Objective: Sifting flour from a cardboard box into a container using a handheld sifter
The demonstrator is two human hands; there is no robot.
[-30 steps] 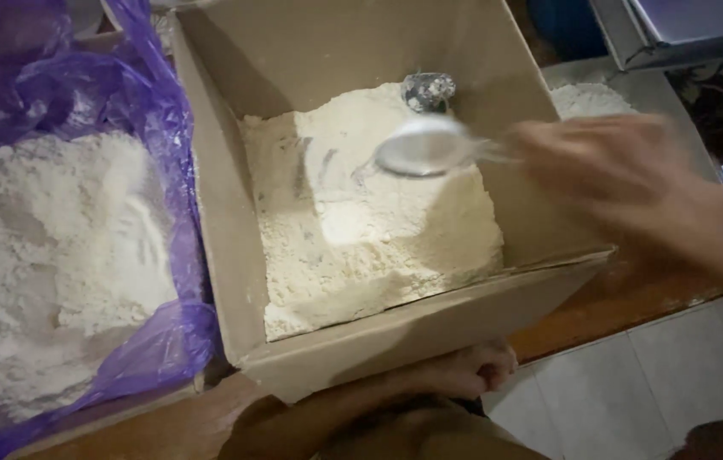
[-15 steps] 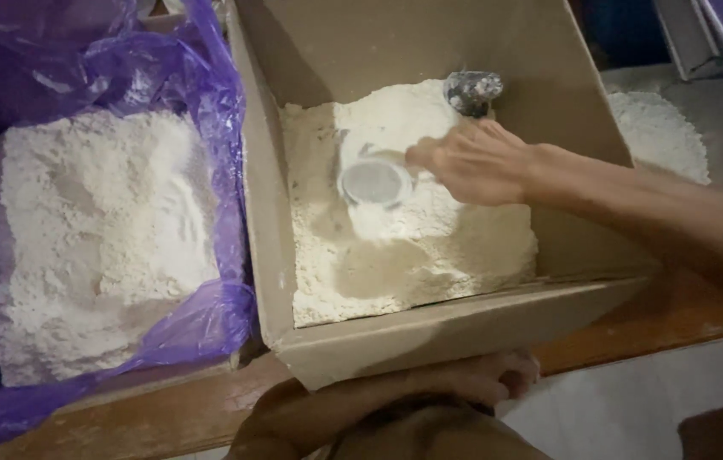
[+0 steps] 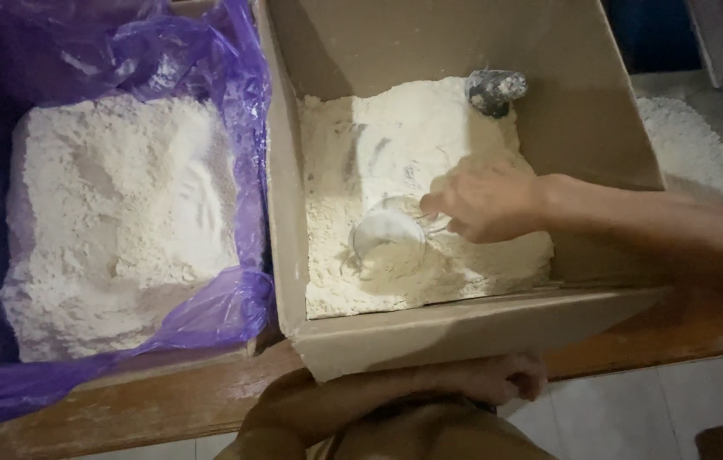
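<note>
Gripping a clear scoop [image 3: 389, 243] by its handle, right hand [image 3: 485, 203] digs into flour [image 3: 413, 153] in box [image 3: 464, 336]; looks light, rigid, slippery w/ powder. Left hand [image 3: 498, 379] curled at box's near edge, holding nothing.

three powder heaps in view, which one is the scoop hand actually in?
The middle heap, inside the bare cardboard box: the right hand presses a clear scoop into it. The purple-bag heap and the loose pile go untouched.

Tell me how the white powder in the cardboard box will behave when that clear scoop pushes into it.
The white powder probably crumbles: grooves mark it. Fairly light, likely dusting the clear scoop held by the right hand.
</note>
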